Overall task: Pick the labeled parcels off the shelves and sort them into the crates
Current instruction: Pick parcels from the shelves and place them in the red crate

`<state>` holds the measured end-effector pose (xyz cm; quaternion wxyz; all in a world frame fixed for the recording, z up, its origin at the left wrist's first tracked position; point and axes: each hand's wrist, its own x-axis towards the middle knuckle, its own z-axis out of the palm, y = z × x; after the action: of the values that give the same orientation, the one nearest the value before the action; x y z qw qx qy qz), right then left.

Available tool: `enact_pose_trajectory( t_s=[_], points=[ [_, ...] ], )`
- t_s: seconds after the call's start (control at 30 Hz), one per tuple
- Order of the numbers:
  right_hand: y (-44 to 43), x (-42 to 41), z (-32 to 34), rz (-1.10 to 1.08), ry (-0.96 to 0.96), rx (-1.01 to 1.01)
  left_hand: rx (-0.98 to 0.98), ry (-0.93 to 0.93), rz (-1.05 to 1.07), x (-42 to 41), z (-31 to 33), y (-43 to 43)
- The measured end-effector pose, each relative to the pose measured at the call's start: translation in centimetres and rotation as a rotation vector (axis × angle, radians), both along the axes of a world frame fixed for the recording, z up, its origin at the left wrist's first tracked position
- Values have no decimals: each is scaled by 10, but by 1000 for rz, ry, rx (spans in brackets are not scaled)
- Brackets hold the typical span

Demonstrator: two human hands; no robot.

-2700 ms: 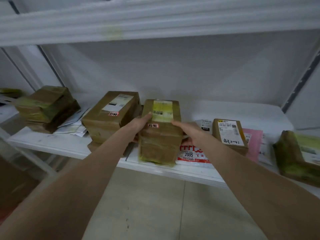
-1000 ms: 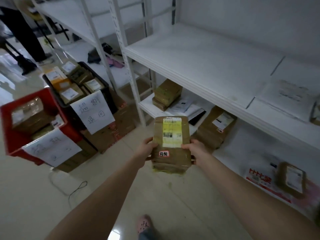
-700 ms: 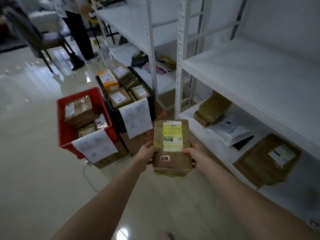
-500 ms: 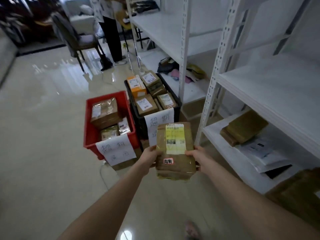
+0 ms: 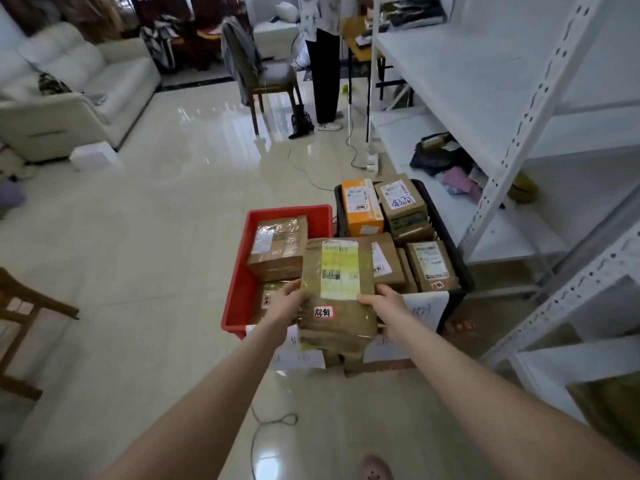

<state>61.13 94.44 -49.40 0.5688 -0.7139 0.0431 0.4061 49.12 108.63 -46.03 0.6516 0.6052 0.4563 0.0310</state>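
One parcel (image 5: 337, 299): held in the middle of the frame, in front of two crates.
Left hand (image 5: 287, 304): fingers curled on the parcel's left edge.
Right hand (image 5: 388, 306): fingers curled on its right edge.
Red crate (image 5: 239, 285): behind, left; boxes (image 5: 277, 249) kept inside.
Black crate (image 5: 462, 278): behind, right.

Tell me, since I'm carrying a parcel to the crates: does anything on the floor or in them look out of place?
A loose cord loops across the floor just ahead of the foot, a possible trip hazard. The black crate is piled unevenly with parcels. Nothing looks spilled.
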Motion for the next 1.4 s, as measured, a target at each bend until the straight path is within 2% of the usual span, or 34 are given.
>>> enact_pose_trajectory(
  t_s=[0.3,0.43,0.7,0.83,0.97,1.07,1.23,1.4],
  points=[
    [122,42,-31,38,53,6,-28,-7,126,39,-37,120],
    [168,60,-51,3,49,-52,-68,14,79,62,-59,170],
    [246,57,-111,117,43,-205,51,276,-30,65,-123,251],
    [272,39,-159,159,112,-233,328,498,-184,50,-168,274],
    [297,31,-201,160,161,-232,483,582,-231,47,-201,285],
    [310,24,-226,164,167,-251,542,643,-319,53,-224,288],
    [327,9,-243,279,131,-285,669,716,-624,62,-240,276],
    [325,18,-254,364,107,-327,629,711,-825,77,-257,274]
  ],
)
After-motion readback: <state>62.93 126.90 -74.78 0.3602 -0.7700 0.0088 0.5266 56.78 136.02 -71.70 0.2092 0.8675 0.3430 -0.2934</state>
